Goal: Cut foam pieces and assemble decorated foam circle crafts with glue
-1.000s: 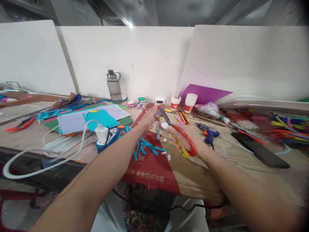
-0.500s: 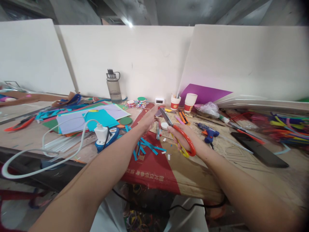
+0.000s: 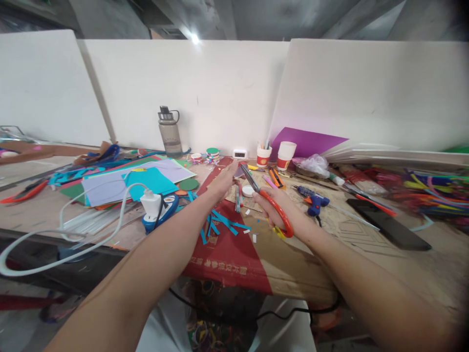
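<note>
Cluttered counter (image 3: 25, 211); right hand (image 3: 286, 202), fingers gripping scissors (image 3: 280, 211), blades toward 11 o'clock, handles now closer together, likely mid-snip; left hand's (image 3: 223, 184) fingers: cannot tell.

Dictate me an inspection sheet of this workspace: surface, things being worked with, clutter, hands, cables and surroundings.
Surface: table, partly covered by red and brown cardboard.
Work things: scissors with red and yellow handles; small purplish piece by the blades.
Clutter: blue strips, coloured paper sheets, glue gun, dark flat device.
Hands: right hand holds the scissors; left hand beside the purplish piece, grip unclear.
Cables: white cable from the plug loops past the front edge; black cable crosses below it.
Surroundings: white panels behind the table, bottle before them; no other person seen.
</note>
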`<state>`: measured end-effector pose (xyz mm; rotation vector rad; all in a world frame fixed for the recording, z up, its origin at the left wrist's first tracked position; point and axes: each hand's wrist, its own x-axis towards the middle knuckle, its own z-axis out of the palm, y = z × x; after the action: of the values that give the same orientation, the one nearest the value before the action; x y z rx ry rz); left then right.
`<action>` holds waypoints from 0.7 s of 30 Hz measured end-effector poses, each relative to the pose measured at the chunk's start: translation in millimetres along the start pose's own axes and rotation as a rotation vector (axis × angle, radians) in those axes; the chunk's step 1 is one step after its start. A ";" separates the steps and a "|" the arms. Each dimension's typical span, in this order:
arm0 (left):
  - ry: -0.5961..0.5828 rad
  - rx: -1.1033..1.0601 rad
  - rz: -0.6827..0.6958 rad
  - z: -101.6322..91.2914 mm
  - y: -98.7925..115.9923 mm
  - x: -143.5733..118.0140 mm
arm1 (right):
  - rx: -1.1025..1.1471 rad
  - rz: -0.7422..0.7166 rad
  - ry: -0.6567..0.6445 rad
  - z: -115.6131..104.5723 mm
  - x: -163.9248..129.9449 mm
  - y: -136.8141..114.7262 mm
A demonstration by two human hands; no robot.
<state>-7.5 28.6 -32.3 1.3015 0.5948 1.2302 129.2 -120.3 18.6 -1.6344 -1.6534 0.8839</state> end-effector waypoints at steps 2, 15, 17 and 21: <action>-0.010 0.049 0.021 0.7 2.4 -1.8 | 0.002 -0.010 -0.007 0.7 3.3 5.0; 0.164 0.002 -0.118 0.7 24.2 -1.9 | -0.197 -0.323 0.093 -6.4 24.4 36.4; 0.195 0.012 -0.194 0.5 29.0 -2.2 | -0.366 -0.294 0.202 -13.8 28.2 35.9; 0.252 0.072 -0.226 2.1 33.3 -3.0 | -0.639 -0.227 0.253 -24.2 35.4 38.4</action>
<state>-17.7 19.0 -1.8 1.1102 0.9485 1.2008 170.2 -84.3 0.2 -1.8085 -1.9987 0.0148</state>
